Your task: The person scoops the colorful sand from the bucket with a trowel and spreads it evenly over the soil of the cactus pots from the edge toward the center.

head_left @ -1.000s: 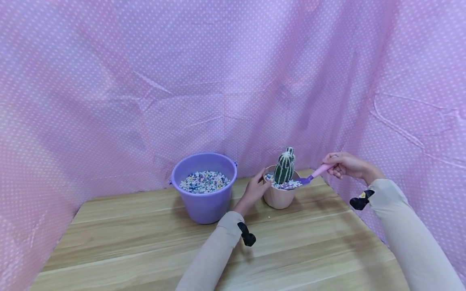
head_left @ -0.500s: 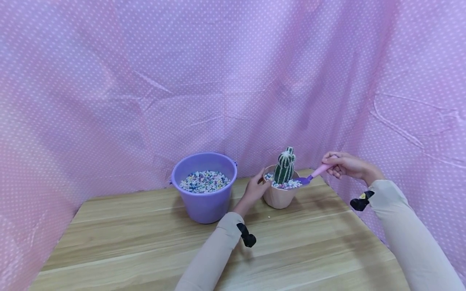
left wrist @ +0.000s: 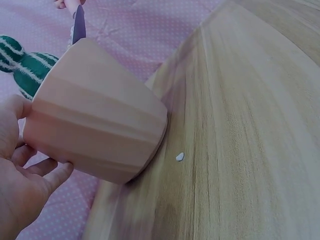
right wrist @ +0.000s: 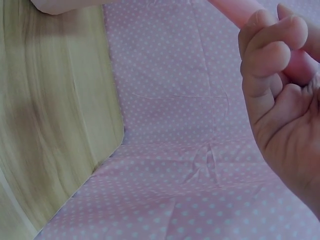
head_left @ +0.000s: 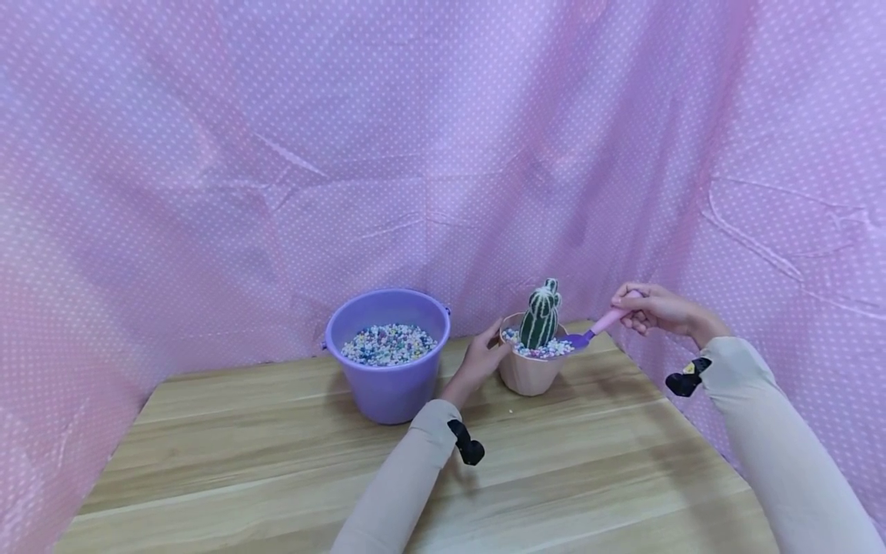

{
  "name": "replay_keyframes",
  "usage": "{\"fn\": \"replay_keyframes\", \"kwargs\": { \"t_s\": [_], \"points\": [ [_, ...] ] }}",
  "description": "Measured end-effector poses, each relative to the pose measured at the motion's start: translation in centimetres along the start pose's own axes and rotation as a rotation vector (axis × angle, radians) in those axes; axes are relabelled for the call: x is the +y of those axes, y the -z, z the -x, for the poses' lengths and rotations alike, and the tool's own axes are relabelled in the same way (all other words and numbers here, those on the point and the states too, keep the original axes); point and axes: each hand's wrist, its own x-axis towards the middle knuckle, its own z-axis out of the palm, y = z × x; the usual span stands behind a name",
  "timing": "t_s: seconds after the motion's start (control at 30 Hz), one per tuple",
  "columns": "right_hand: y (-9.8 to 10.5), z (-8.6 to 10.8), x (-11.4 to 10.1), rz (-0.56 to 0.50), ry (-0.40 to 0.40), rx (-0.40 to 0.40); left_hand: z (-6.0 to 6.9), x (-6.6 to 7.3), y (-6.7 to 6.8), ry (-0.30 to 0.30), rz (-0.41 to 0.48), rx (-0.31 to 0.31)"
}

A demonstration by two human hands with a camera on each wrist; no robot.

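Shovel in curled right hand

In the head view, small multicoloured beads hide the foot of the white-striped green cactus, and a white speck on the pale wooden table is too small to identify. The left wrist picture's edge crops the bare left hand; the right wrist picture's top edge cuts the smooth pink handle.

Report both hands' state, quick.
Left hand: closed, holding the pot at its rim.
Right hand: closed, holding the pink-handled scoop.
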Motion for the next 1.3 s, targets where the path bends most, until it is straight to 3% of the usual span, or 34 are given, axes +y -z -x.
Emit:
{"fn": "replay_keyframes", "kwargs": {
  "t_s": [0.23, 0.47, 0.57, 0.97, 1.3],
  "points": [
    [0.21, 0.19, -0.20, -0.004, 0.006, -0.021, 0.21, 0.24, -0.13, -0.058, 0.020, 0.034],
    [0.27, 0.30, -0.15, -0.008, -0.020, 0.000, 0.36, 0.24, -0.59, 0.019, -0.085, 0.041],
    [0.29, 0.31, -0.19, 0.000, -0.022, 0.007, 0.51, 0.28, -0.61, 0.049, -0.085, 0.020],
    [0.23, 0.29, -0.05, -0.022, -0.008, -0.017, 0.30, 0.07, -0.45, 0.047, -0.063, 0.001],
    [0.22, 0.53, -0.33, -0.033, -0.010, 0.005, 0.30, 0.03, -0.29, 0.015, -0.049, 0.024]
  ]
}}
